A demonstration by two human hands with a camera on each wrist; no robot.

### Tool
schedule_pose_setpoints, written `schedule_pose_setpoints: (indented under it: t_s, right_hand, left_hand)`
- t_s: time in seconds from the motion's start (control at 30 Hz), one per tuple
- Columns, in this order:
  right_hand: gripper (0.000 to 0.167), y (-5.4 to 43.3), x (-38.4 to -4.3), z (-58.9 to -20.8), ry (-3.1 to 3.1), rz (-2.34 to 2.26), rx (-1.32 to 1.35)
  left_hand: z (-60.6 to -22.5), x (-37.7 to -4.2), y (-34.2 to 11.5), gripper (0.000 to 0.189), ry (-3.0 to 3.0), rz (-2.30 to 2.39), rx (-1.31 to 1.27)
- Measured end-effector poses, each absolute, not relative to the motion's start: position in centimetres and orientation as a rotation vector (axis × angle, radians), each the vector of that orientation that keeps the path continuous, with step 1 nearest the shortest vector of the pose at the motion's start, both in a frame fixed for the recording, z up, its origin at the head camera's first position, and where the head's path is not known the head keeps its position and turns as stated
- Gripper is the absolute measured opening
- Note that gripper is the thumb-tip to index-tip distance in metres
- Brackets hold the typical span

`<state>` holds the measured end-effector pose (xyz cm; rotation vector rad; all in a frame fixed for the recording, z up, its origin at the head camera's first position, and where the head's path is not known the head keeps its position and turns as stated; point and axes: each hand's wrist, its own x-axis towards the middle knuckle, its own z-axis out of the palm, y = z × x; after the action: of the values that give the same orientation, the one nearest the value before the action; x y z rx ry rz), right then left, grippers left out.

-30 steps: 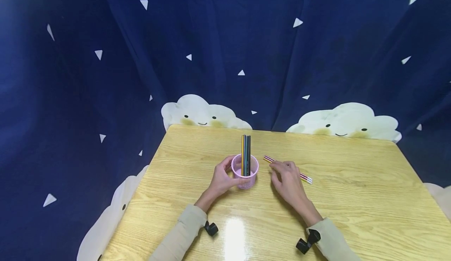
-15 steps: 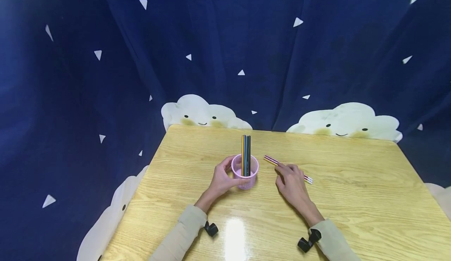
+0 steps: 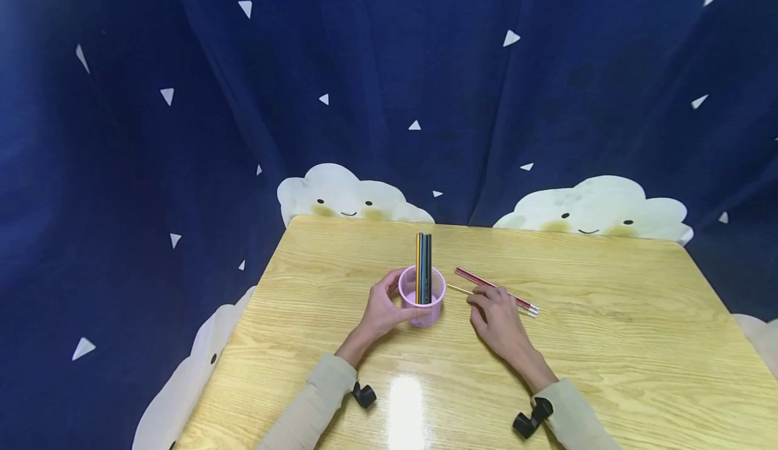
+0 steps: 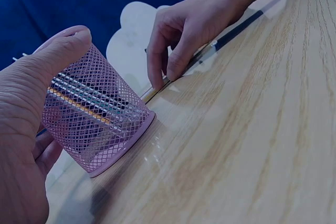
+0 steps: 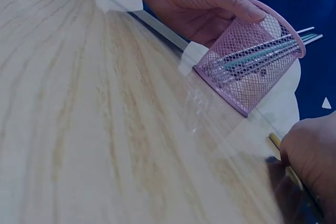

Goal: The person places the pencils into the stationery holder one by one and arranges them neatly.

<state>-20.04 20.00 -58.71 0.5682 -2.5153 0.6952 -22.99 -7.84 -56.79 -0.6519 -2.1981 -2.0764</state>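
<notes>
My left hand (image 3: 383, 311) grips a pink mesh pencil cup (image 4: 105, 103) by its side, thumb near the rim in the left wrist view. Several pencils (image 3: 423, 261), yellow, blue and dark, stand upright together inside the cup, which rests on the table. To the right of it, my right hand (image 3: 500, 321) pinches a yellow pencil (image 3: 460, 289) low at the tabletop, thumb against fingers. One end of that pencil points toward the cup; its middle is hidden under the hand. Just beyond lie red pencils (image 3: 472, 278) with white ends, partly covered by the fingers.
The wooden table (image 3: 608, 342) reaches back to a dark blue curtain (image 3: 377, 85) with white triangles and smiling clouds. Black wrist cameras (image 3: 365, 396) are strapped at both sleeves. A bright glare patch marks the table's front.
My right hand slid slightly right, then back left. The yellow pencil has come apart from the red ones and shifted toward the cup. The left hand and cup stay put.
</notes>
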Motion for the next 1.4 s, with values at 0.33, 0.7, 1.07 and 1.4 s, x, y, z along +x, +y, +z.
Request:
schedule_pose_setpoints:
  t_s: [0.33,0.7,1.07,1.4]
  right_hand:
    - [0.021,19.9,-19.5,-58.6,-2.576,0.515,0.649]
    - [0.017,19.4,-19.4,-58.4,-2.55,0.502,0.651]
    - [0.023,19.6,-19.2,-56.1,-2.461,0.733,0.578]
    - [0.032,19.5,-19.7,-52.7,-2.205,1.06,0.612]
  left_hand:
    - [-56.8,-22.8,-7.9,0.084,-2.214,-2.07,-0.634]
    - [-57.0,-22.8,-7.9,0.084,-2.191,-2.084,-0.64]
    - [-57.0,-22.8,-7.8,0.082,-2.228,-2.058,-0.622]
    - [-56.5,-22.8,-7.7,0.084,-2.238,-2.05,-0.623]
